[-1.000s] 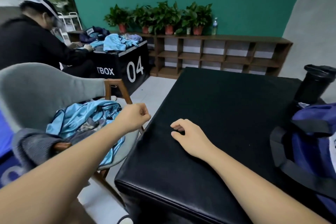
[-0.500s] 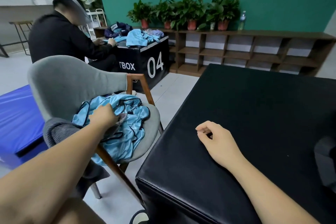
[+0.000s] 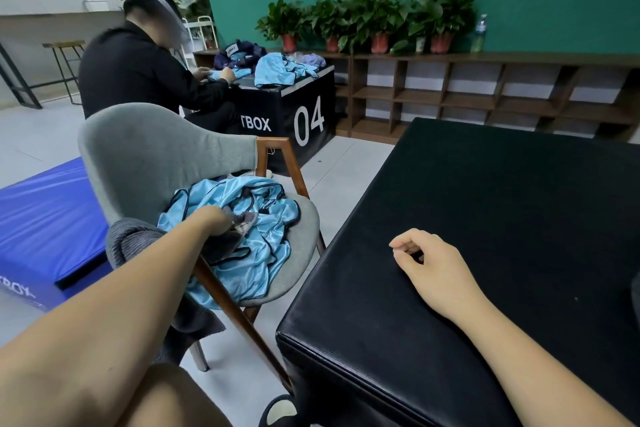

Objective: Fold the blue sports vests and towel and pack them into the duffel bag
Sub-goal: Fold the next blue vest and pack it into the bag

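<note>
**Two hands, one sunk in the vests, one idle on the box**

Left hand (image 3: 214,222) reaches out on a straight arm, knuckles up, into the heap of light blue satin sports vests with dark trim (image 3: 252,253). Its fingers are buried in the cloth, so I cannot tell whether they grip anything. The heap lies on the seat of the grey upholstered chair with wooden legs (image 3: 145,156) and spills over the seat's front edge. A grey ribbed cloth (image 3: 135,243) hangs over the near armrest, just beside the forearm.

Right hand (image 3: 433,267) rests palm down on the top of the black padded box (image 3: 502,191), near its left edge. Its fingers are loosely curled and it holds nothing.

Beyond the chair, a person in black (image 3: 138,80) handles more blue vests at another black box marked 04 (image 3: 298,114).

One second ago the left hand was a raised fist between the chair and the box. Half a second ago it lay on top of the heap; now it sits deeper in. The right hand has kept its place and curl. The view has swung left, carrying the duffel bag out of frame.
</note>
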`<state>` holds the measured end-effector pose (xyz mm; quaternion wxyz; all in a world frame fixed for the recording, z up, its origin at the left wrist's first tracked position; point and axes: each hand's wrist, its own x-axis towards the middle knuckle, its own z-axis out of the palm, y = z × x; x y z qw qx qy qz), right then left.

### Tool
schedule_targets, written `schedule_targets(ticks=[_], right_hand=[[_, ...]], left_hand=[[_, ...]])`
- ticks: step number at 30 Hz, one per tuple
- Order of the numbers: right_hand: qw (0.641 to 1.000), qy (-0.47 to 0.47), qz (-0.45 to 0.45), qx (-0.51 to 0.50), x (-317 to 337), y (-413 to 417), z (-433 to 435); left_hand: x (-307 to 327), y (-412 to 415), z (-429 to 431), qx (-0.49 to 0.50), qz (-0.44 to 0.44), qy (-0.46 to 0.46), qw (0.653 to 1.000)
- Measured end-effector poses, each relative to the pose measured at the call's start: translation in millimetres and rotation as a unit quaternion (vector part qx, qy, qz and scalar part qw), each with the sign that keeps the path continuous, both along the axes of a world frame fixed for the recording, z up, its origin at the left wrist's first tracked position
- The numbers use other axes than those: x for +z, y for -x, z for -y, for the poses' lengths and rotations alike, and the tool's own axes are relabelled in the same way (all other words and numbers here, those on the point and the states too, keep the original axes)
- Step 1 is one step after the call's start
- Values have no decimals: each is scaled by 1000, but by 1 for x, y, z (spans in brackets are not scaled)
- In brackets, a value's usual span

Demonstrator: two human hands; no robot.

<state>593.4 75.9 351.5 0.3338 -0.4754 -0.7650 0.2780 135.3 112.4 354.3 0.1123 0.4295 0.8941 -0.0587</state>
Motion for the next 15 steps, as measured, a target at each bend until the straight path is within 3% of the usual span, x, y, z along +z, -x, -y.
schedule_targets(ticks=[13, 15], right_hand=[[1000, -1, -4, -5, 0, 0, 0], [1000, 3, -4, -5, 1, 0, 1]], left_hand=[[-1, 1, -5, -6, 74, -48, 996], [0, 5, -2, 4, 74, -96, 993]])
